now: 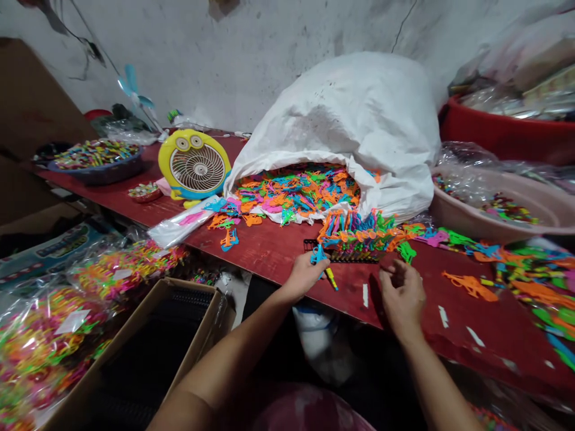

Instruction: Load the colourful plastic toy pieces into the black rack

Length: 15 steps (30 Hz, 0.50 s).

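My left hand (pixel 304 276) is closed on a small blue plastic toy gun (pixel 318 255) at the table's front edge. A yellow stick-like piece (pixel 331 279) juts out below it, toward the table. Just beyond stands a black rack (pixel 354 260) with a row of orange, blue, pink and green toy guns (pixel 359 232) set upright in it. To the right, my right hand (pixel 403 294) hovers with loosely curled fingers; a gap shows between them and I see nothing held. A green toy gun (pixel 406 252) lies just past its fingertips.
A big white sack (pixel 354 114) spills toy guns onto the red table (pixel 269 257). At left are a yellow fan (pixel 197 164), a basin of small pieces (pixel 103 170) and a carton of black racks (pixel 215 299). A pink basin (pixel 507 209) and loose toys (pixel 539 287) lie right.
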{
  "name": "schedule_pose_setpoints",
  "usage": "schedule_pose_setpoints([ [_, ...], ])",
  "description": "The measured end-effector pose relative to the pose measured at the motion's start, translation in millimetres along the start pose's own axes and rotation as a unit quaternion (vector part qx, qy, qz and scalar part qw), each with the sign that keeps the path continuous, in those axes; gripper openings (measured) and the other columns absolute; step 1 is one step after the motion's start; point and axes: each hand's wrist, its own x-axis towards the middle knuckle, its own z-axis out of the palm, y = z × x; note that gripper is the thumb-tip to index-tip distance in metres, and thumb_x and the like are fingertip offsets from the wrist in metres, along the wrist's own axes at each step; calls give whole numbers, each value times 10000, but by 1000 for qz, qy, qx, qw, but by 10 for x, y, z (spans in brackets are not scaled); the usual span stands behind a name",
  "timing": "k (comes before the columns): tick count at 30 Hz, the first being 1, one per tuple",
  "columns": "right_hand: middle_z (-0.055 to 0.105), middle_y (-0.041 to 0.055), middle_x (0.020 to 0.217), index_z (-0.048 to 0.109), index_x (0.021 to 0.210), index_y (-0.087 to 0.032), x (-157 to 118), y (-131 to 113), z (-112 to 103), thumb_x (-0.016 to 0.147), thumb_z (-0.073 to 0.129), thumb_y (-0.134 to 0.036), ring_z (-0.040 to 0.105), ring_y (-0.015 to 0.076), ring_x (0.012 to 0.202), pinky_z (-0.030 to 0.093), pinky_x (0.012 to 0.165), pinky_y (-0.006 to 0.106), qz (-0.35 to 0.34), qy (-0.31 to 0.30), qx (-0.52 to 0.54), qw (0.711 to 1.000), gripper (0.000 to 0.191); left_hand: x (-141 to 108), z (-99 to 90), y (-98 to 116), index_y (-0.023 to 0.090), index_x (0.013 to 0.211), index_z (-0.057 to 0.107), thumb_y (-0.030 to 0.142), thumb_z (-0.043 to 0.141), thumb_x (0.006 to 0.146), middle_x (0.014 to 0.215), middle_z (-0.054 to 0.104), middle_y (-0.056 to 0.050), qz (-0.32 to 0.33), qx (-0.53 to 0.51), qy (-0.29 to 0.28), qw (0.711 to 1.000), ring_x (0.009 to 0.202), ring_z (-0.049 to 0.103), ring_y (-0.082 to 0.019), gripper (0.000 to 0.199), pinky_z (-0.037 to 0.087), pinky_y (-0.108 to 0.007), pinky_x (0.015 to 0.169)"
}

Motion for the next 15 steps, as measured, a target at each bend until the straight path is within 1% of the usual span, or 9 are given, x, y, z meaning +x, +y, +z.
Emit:
schedule_pose_setpoints([
  [1,635,95,982,603,1191,-178,-101,-65,-39,841,592,-441,597,213,833,492,779,371,15,-10,8,1000,438,-34,52,-23,124,938,679,326,685,792,671,622,17,-9,-2,-3,1000,542,573,-81,249,455,-189,544],
  [2,651,86,950,635,1138,-194,-201,-138,-73,857,579,-446,601,206,805,495,751,354,26,-44,20,998,382,-75,103,-48,126,955,678,334,686,794,669,618,18,-15,-7,-4,1000,534,568,-79,264,450,-190,545],
  [3,663,80,947,660,1095,-209,-294,-213,-101,868,574,-447,609,203,808,498,745,341,29,-96,38,994,339,-125,151,-74,126,973,676,342,687,794,682,618,16,-18,-13,-6,1000,532,563,-75,281,451,-192,552],
  [5,675,70,962,690,1057,-229,-442,-345,-135,865,596,-443,616,199,824,500,741,320,15,-211,74,975,303,-250,235,-119,129,1007,679,360,683,798,758,629,-4,-8,-22,-18,1000,554,567,-75,311,465,-202,575],
  [7,676,57,933,705,1046,-234,-523,-417,-147,844,626,-444,609,187,784,497,704,301,14,-281,100,954,302,-388,289,-139,140,1007,697,369,675,806,855,632,-32,24,2,-48,999,624,589,-96,305,484,-222,607],
  [10,657,25,787,709,997,-218,-536,-407,-167,810,654,-460,571,163,663,472,610,279,61,-312,133,939,310,-550,283,-94,167,952,729,369,669,823,878,626,-44,101,103,-107,984,735,601,-143,247,498,-256,677],
  [12,641,10,725,706,964,-208,-499,-370,-199,786,681,-465,558,154,635,461,590,269,94,-316,156,931,314,-578,205,-25,188,1021,720,394,703,806,915,643,-51,150,154,-131,968,825,613,-174,299,510,-282,752],
  [13,635,6,706,705,951,-204,-473,-356,-220,773,695,-470,553,150,624,456,579,264,107,-311,165,930,320,-561,145,11,197,1088,700,410,711,803,963,654,-59,172,173,-122,962,885,618,-191,356,514,-301,803],
  [15,627,6,680,700,902,-196,-412,-354,-260,742,722,-491,544,143,598,445,552,257,128,-284,180,933,336,-469,-3,64,201,1199,646,416,685,828,1096,657,-87,212,232,-63,947,1031,603,-227,430,496,-358,925],
])
